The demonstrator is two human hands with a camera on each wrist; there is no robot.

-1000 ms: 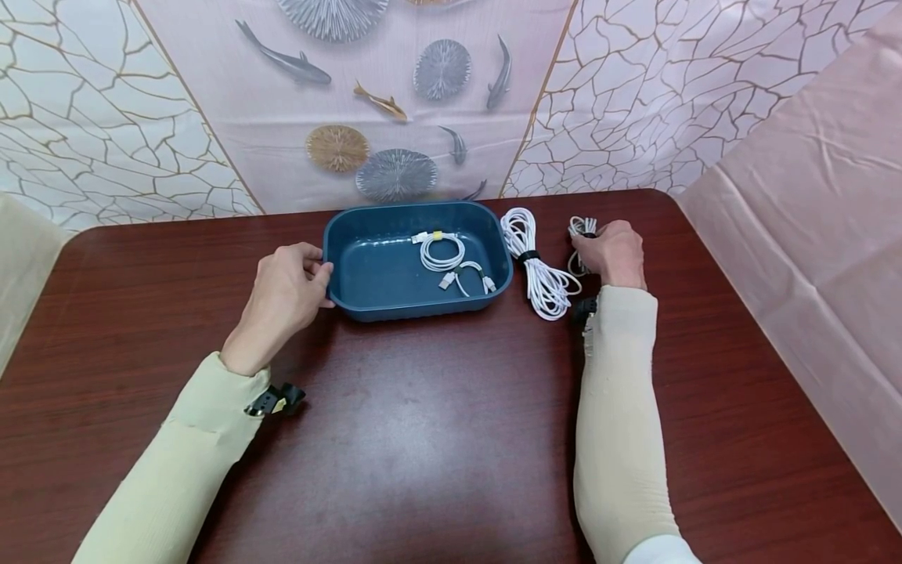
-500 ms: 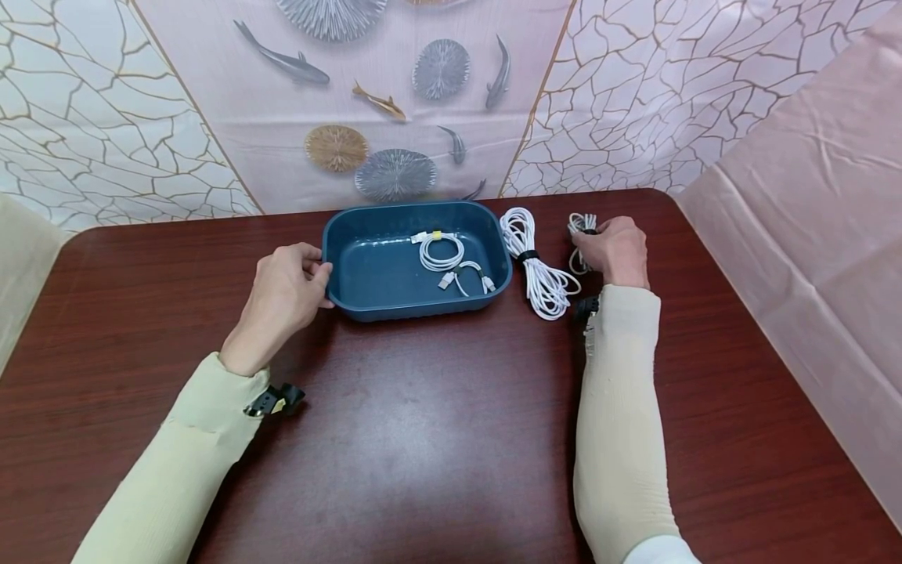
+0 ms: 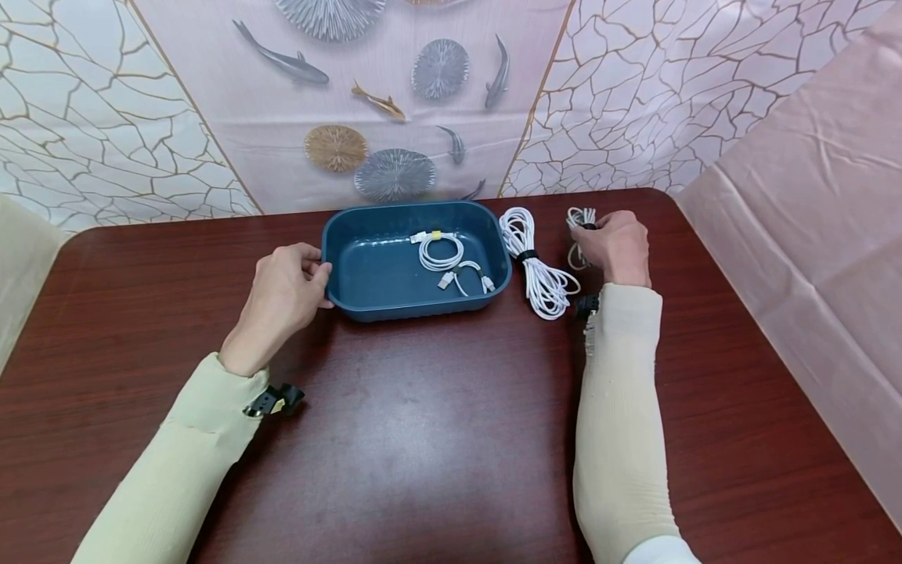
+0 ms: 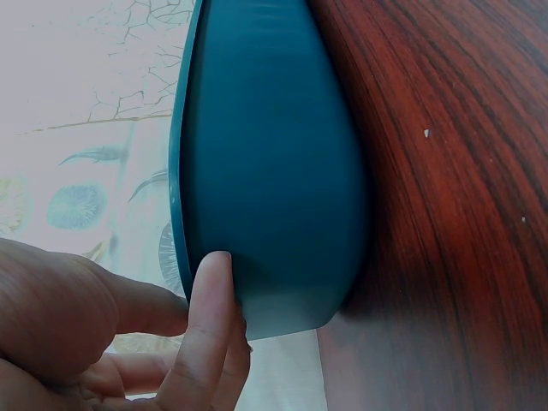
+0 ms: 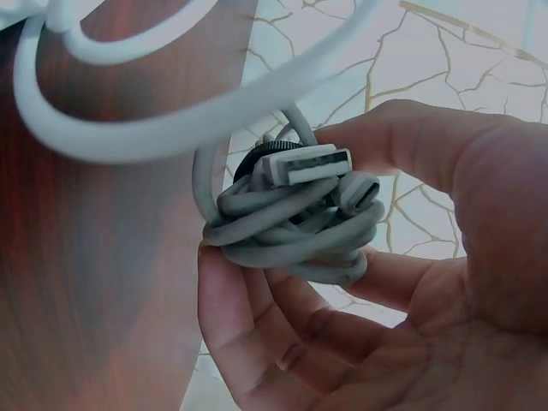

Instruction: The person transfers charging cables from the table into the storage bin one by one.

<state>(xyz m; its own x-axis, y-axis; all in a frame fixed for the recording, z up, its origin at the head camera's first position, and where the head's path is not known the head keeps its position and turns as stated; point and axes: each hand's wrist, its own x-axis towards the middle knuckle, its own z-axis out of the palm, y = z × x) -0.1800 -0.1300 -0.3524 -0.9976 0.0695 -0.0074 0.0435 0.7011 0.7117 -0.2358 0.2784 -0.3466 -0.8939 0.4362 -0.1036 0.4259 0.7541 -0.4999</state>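
Observation:
At the left end of a blue plastic bin [image 3: 380, 312], my left hand [image 3: 285, 290] pinches the rim; the left wrist view shows a fingertip [image 4: 212, 278] against the outer wall. Inside the bin lie a coiled white cable [image 3: 441, 251] with a yellow tag and a shorter white USB cable [image 3: 468, 276]. My right hand [image 3: 618, 249] grips a bundled grey-white USB cable [image 5: 291, 231] between thumb and fingers. A black tie wraps that bundle, and its USB plug [image 5: 312, 165] faces the wrist camera. Part of it is hidden behind the hand in the head view.
A larger white cable coil [image 3: 539, 266] with a black tie lies on the table just right of the bin, close to my right hand. The dark red wooden table [image 3: 395, 439] ends at a patterned cloth backdrop [image 3: 437, 141]. A pink cloth [image 3: 817, 204] hangs at the right.
My right hand has moved slightly up and to the right, and the bundled USB cable has shifted up with it. The left hand and the bin stay in place.

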